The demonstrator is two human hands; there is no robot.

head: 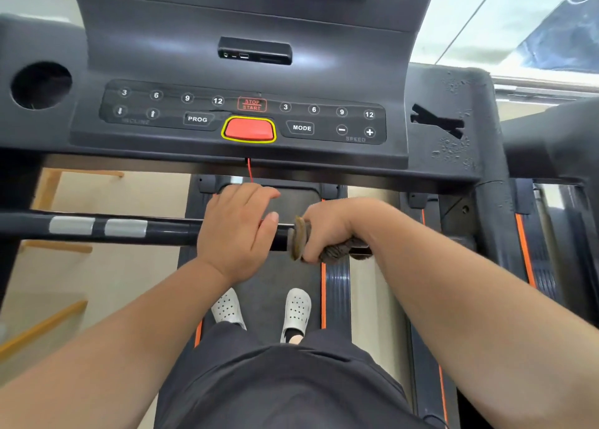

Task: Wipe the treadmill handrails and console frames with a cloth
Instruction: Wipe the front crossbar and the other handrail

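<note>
Frame centre: right hand clenched around soft brown cloth wrapped on rigid handrail; left hand loosely grips bar beside it.

Pale floor, wooden frame left, perhaps window upper right.

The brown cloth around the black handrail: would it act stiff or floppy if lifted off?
Probably floppy: the brown cloth wraps the black handrail inside the right hand. Its folded edge bunches, suggesting soft, light fabric. It seems unlikely to slip, since its surface looks textured.
</note>
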